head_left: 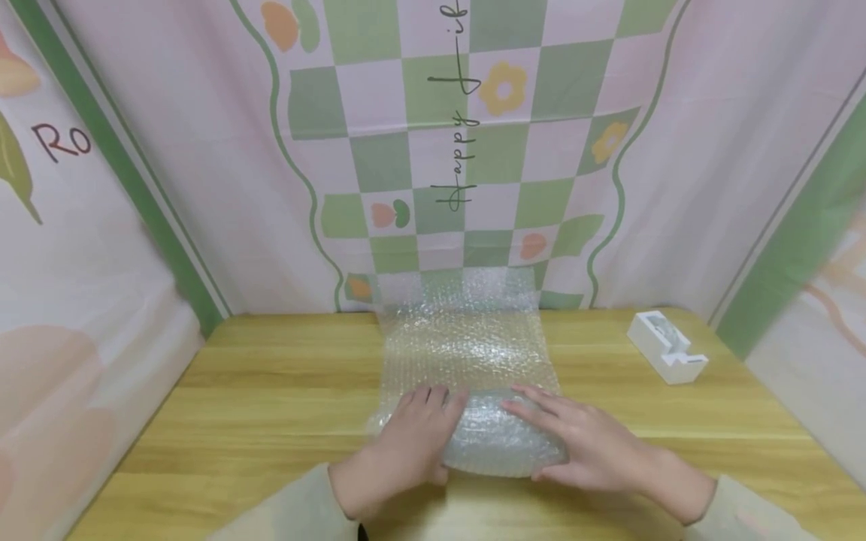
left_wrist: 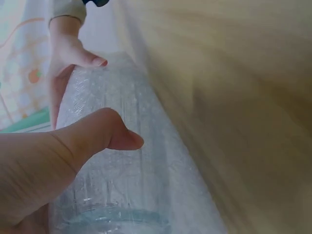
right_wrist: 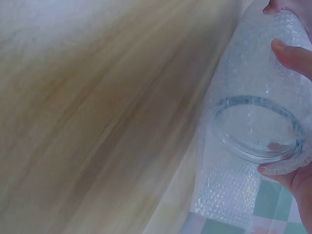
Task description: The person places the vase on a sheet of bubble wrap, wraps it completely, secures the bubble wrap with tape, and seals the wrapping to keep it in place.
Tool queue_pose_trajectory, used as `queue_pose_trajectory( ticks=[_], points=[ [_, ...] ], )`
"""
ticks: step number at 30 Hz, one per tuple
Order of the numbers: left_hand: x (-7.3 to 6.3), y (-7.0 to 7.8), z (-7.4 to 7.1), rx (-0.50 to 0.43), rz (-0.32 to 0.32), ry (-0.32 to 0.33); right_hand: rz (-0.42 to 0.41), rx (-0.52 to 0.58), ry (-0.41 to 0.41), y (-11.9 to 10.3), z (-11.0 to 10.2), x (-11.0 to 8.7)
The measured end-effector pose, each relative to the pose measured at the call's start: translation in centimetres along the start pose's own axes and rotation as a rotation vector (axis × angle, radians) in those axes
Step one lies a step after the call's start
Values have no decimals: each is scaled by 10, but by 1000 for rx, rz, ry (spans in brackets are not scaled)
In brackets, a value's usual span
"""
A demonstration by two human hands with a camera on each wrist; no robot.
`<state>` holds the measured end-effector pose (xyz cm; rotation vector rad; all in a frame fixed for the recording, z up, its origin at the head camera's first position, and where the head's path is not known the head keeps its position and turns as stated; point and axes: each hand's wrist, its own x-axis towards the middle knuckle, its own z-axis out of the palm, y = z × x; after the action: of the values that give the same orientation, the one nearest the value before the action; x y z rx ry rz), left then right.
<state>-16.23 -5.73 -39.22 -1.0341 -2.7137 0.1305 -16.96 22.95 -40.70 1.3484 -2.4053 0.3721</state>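
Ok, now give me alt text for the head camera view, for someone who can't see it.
A person's left hand and right hand hold a bubble-wrapped bundle at a wood-grain table, with loose bubble wrap stretching away beyond it. A white tape dispenser stands farther back on the right, before a green-checked fabric backdrop.

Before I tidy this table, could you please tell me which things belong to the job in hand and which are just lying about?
In use:
- clear glass vessel
- bubble wrap around it

Apparently lying about:
- tape dispenser, untouched, possibly for sealing later
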Motion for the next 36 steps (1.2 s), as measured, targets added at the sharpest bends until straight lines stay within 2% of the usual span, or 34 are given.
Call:
queue_pose_trajectory(
  ticks=[6,12,17,22,25,29,32,36],
  points=[
    [3,-1,-7,-50,-20,-58,38,17,-47,1,-3,1],
    [2,-3,-6,-100,-27,-102,77,19,-114,-1,-7,2],
    [3,-5,-4,-104,-16,-116,116,50,-167,-4,-12,3],
    [4,-5,-5,-103,-17,-141,119,60,-199,-5,-16,5],
    [4,-5,-6,-118,-23,-165,103,10,-180,-8,-17,7],
    [5,-6,-10,-167,-35,-198,67,-85,-84,-15,-15,7],
    [5,-7,-12,-211,-52,-221,51,-114,-21,-22,-13,6],
    [5,-8,-14,-241,-66,-246,85,-97,-38,-26,-11,4]
  ],
)
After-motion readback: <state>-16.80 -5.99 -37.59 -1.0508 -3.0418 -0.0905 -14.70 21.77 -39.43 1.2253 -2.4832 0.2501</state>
